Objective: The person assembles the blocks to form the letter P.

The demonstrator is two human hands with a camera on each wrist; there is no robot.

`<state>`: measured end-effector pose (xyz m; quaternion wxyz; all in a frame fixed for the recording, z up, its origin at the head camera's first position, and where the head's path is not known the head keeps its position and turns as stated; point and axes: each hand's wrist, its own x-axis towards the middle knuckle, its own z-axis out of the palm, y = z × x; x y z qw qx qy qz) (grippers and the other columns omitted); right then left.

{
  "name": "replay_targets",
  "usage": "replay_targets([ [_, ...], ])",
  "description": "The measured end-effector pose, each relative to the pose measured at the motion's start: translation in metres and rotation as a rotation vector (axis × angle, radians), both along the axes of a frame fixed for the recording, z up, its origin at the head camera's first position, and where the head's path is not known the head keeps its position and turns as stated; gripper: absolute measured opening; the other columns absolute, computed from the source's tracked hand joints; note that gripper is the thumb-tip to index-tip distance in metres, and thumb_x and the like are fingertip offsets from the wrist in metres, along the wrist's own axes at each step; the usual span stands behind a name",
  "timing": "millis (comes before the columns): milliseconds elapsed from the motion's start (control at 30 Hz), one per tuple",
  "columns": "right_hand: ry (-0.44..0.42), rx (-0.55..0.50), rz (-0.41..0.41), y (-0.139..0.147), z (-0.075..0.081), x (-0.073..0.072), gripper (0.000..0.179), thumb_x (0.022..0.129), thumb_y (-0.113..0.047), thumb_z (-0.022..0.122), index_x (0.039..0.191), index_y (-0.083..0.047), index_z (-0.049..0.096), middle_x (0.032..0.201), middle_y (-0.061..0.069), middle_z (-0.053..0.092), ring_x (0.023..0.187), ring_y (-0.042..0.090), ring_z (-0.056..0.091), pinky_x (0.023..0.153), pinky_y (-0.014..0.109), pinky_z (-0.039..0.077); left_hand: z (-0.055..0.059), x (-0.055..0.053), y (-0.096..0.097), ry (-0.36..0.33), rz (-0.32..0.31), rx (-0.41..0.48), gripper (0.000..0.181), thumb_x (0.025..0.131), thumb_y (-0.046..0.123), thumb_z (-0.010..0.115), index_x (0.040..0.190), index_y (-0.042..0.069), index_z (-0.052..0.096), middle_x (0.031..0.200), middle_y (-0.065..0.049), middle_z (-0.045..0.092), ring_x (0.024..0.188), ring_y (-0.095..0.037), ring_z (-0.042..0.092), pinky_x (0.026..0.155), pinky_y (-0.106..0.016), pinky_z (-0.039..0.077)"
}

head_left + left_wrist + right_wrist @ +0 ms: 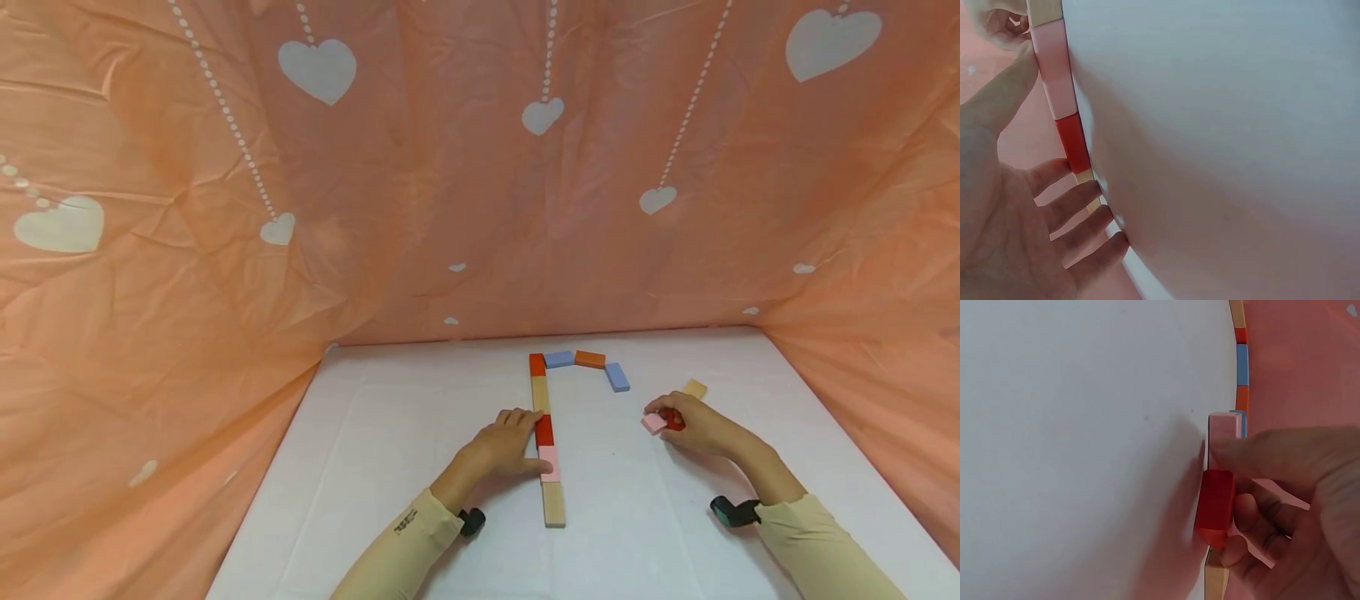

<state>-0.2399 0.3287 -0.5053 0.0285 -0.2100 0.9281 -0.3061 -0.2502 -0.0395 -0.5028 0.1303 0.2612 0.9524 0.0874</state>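
Observation:
A straight column of blocks lies on the white table. My left hand [501,448] touches its left side with fingers spread and nearly straight. The index fingertip meets a red block [545,432], and the thumb lies on a pink block [551,458]. Below that is a wood-coloured block [554,507]. To the right, my right hand [702,428] pinches another pink block [1225,428] between thumb and fingers. A second red block [1215,503] sits against the pink one, beside the curled fingers. Behind this hand a wood-coloured block [695,389] partly shows.
A wood-coloured block [540,395] and a red block [537,365] form the column's far end. From there a blue block [558,359], an orange block [590,359] and another blue block [617,377] curve rightward. An orange curtain [420,208] with hearts surrounds the table [390,400].

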Motion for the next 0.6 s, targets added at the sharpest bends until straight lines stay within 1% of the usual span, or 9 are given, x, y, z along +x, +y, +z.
replay_targets([
  [133, 0.005, 0.000, 0.001, -0.001, 0.000, -0.001, 0.031, 0.091, 0.001, 0.081, 0.120, -0.001, 0.071, 0.112, 0.011, 0.067, 0.103, 0.029, 0.060, 0.092, 0.049, 0.057, 0.002, 0.001, 0.000, 0.008, -0.007, -0.004, 0.096, 0.093, 0.062, 0.076, 0.167, 0.016, 0.037, 0.163, -0.011, 0.046, 0.149, -0.032, 0.044, 0.116, -0.051, 0.049],
  [200, 0.010, 0.000, 0.001, -0.002, 0.001, -0.001, 0.029, 0.091, 0.000, 0.081, 0.118, -0.001, 0.071, 0.109, 0.009, 0.067, 0.101, 0.028, 0.059, 0.090, 0.047, 0.056, 0.002, 0.002, 0.000, 0.009, -0.010, -0.009, 0.096, 0.093, 0.063, 0.075, 0.167, 0.016, 0.036, 0.163, -0.011, 0.045, 0.149, -0.031, 0.044, 0.116, -0.050, 0.049],
  [300, 0.020, -0.004, -0.002, -0.005, 0.001, -0.002, 0.029, 0.091, -0.003, 0.083, 0.117, -0.001, 0.071, 0.106, 0.006, 0.066, 0.097, 0.024, 0.058, 0.086, 0.039, 0.055, 0.002, 0.002, 0.000, 0.013, -0.014, -0.009, 0.096, 0.093, 0.063, 0.076, 0.167, 0.015, 0.036, 0.163, -0.012, 0.046, 0.148, -0.032, 0.044, 0.116, -0.050, 0.049],
  [433, 0.028, -0.042, 0.001, -0.011, -0.001, -0.007, 0.030, 0.091, -0.005, 0.084, 0.116, 0.000, 0.071, 0.100, 0.004, 0.064, 0.088, 0.019, 0.053, 0.075, 0.028, 0.049, 0.000, 0.002, 0.000, 0.016, -0.011, -0.014, 0.096, 0.093, 0.063, 0.076, 0.167, 0.016, 0.036, 0.163, -0.012, 0.045, 0.148, -0.032, 0.044, 0.116, -0.049, 0.049],
  [533, 0.037, -0.065, 0.006, -0.017, -0.003, -0.012, 0.029, 0.090, -0.004, 0.084, 0.115, 0.000, 0.070, 0.097, 0.003, 0.062, 0.085, 0.017, 0.051, 0.071, 0.026, 0.045, -0.001, 0.001, 0.000, 0.018, -0.008, -0.018, 0.097, 0.093, 0.064, 0.075, 0.167, 0.016, 0.036, 0.163, -0.011, 0.045, 0.148, -0.031, 0.044, 0.116, -0.049, 0.049],
  [600, 0.047, -0.072, 0.007, -0.022, -0.004, -0.015, 0.028, 0.090, -0.005, 0.084, 0.114, -0.002, 0.070, 0.098, 0.001, 0.062, 0.086, 0.017, 0.052, 0.073, 0.026, 0.046, -0.001, 0.001, 0.000, 0.020, -0.010, -0.018, 0.096, 0.093, 0.064, 0.075, 0.167, 0.016, 0.036, 0.163, -0.011, 0.045, 0.148, -0.031, 0.044, 0.117, -0.049, 0.048],
])
